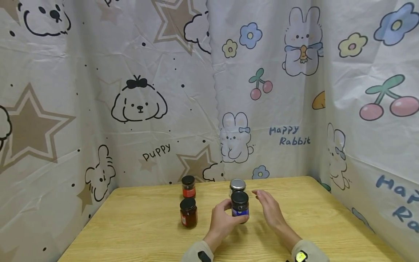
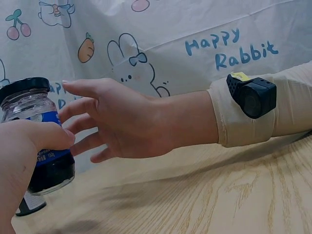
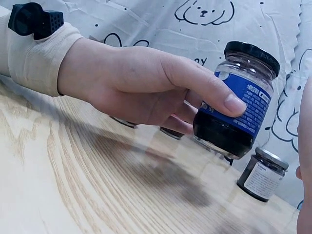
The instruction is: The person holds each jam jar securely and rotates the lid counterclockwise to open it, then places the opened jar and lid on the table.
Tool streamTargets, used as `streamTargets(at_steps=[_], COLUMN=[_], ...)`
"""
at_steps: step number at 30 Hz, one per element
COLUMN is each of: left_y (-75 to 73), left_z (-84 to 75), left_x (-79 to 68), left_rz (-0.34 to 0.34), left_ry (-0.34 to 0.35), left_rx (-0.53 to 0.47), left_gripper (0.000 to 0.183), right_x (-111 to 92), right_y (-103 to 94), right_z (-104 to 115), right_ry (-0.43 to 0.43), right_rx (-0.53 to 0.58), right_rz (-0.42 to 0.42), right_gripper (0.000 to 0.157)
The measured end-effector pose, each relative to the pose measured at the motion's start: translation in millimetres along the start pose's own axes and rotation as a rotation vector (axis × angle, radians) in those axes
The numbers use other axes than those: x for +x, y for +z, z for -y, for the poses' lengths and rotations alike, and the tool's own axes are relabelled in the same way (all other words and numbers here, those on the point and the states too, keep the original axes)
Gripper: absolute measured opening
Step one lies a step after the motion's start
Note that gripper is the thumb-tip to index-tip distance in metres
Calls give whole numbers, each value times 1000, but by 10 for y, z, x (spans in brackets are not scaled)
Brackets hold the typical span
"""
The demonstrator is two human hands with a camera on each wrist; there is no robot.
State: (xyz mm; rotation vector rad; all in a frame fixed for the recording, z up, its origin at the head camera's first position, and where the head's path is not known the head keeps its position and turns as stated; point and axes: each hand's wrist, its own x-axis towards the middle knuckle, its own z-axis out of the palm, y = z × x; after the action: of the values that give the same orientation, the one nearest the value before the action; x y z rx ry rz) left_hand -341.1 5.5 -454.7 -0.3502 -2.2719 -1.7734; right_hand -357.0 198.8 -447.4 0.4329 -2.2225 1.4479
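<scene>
My left hand (image 1: 222, 220) grips a glass jar (image 1: 240, 204) that has a black lid and a blue label, its thumb across the label. Dark contents fill the lower part of this jar, and the right wrist view shows its base (image 3: 222, 148) raised above the wooden table. My right hand (image 1: 271, 211) is just right of the jar, fingers extended and holding nothing. In the left wrist view the fingers (image 2: 85, 122) of that hand come close to the jar's side. Behind the held jar stands a silver-lidded jar (image 3: 263, 176) with a white label.
To the left on the wooden table (image 1: 131, 225) stand two black-lidded jars: a dark red one (image 1: 188, 215) nearer me and a red-labelled one (image 1: 188, 190) farther back. Printed cloth (image 1: 196, 109) hangs behind the table and along both sides.
</scene>
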Motion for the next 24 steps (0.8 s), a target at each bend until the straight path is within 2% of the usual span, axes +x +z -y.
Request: streamTargets(at_steps=[12, 24], left_y=[-112, -460], left_z=[-69, -124], left_x=[-56, -162], left_rz=[-18, -39], left_ry=[39, 42], left_rx=[14, 69], left_gripper=[53, 53], right_x=[-10, -40], right_y=[8, 102], right_z=[162, 358], right_ry=[-35, -56], right_rx=[41, 112], right_rz=[0, 37], right_gripper=[43, 42])
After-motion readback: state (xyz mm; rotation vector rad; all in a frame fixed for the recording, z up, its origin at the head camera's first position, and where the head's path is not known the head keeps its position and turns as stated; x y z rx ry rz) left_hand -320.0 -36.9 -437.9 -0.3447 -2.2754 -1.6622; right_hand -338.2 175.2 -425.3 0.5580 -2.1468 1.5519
